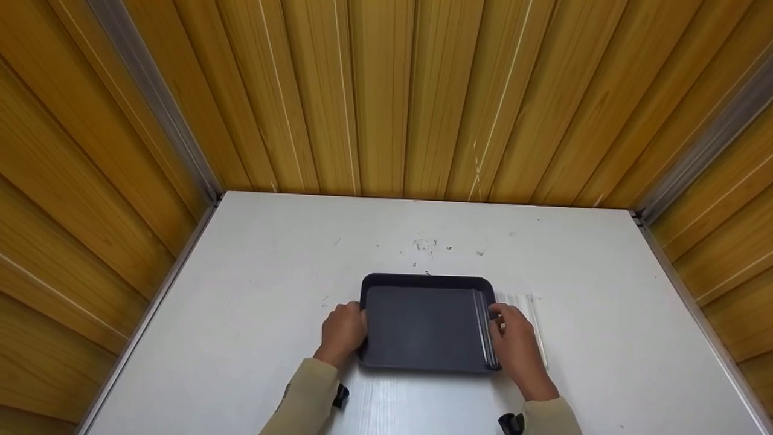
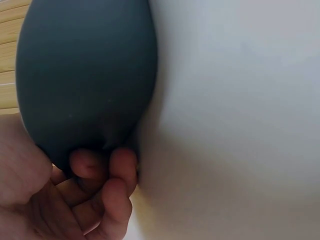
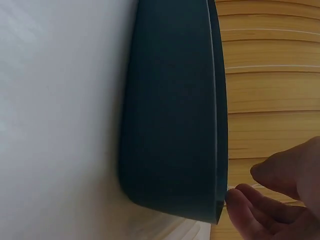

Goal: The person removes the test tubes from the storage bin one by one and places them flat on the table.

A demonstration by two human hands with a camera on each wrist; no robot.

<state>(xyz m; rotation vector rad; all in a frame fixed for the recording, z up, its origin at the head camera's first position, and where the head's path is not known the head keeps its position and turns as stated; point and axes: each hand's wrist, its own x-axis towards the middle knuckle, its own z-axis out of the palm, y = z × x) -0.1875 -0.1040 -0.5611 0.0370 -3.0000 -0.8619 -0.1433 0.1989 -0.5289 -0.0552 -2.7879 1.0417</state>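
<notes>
A dark grey shallow tray (image 1: 423,323) lies flat on the white table (image 1: 253,290). My left hand (image 1: 344,331) is at the tray's left wall, its curled fingers (image 2: 107,172) pressed against the rounded wall (image 2: 85,75). My right hand (image 1: 513,341) is at the tray's right rim, fingers (image 3: 250,202) loosely curled just off the rim (image 3: 219,150). Thin clear sticks (image 1: 483,329) lie inside the tray along its right side. More clear sticks (image 1: 534,320) lie on the table beside my right hand. One stick end (image 3: 231,188) shows near my fingertip.
Wooden slatted walls (image 1: 386,96) enclose the table at the back and on both sides, with metal strips (image 1: 157,103) in the corners. Small dark specks (image 1: 426,244) mark the table behind the tray.
</notes>
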